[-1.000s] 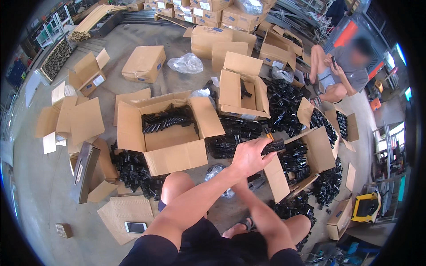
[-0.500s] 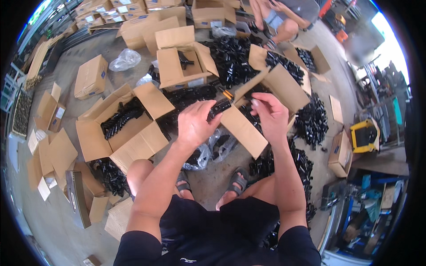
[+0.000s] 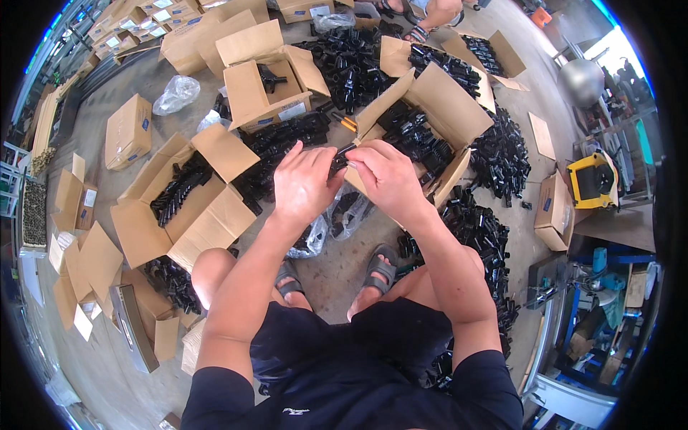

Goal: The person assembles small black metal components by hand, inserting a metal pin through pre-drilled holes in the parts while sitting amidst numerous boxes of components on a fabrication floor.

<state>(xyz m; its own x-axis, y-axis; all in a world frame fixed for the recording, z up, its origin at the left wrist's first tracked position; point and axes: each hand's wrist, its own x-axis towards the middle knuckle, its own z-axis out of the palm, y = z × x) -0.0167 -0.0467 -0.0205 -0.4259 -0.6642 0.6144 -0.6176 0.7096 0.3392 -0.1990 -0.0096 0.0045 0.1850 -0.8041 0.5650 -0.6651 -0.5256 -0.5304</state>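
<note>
My left hand is closed around a short black plastic part, holding it in front of me above the floor. At the part's right end, my right hand pinches with thumb and fingertips. Whether a smaller piece sits between those fingertips is hidden. Just beyond my right hand, an open cardboard box holds many similar black parts. Another open box, to the left of my hands, has black parts stacked in rows.
Loose black parts lie in a pile by my right leg and in another heap farther off. An orange-handled tool lies beyond my hands. Clear plastic bags lie near my feet. Another person's legs show at the top.
My right hand has moved left from above the right-hand box and met the black part in my left hand. The view has shifted, showing more of that box's contents.
</note>
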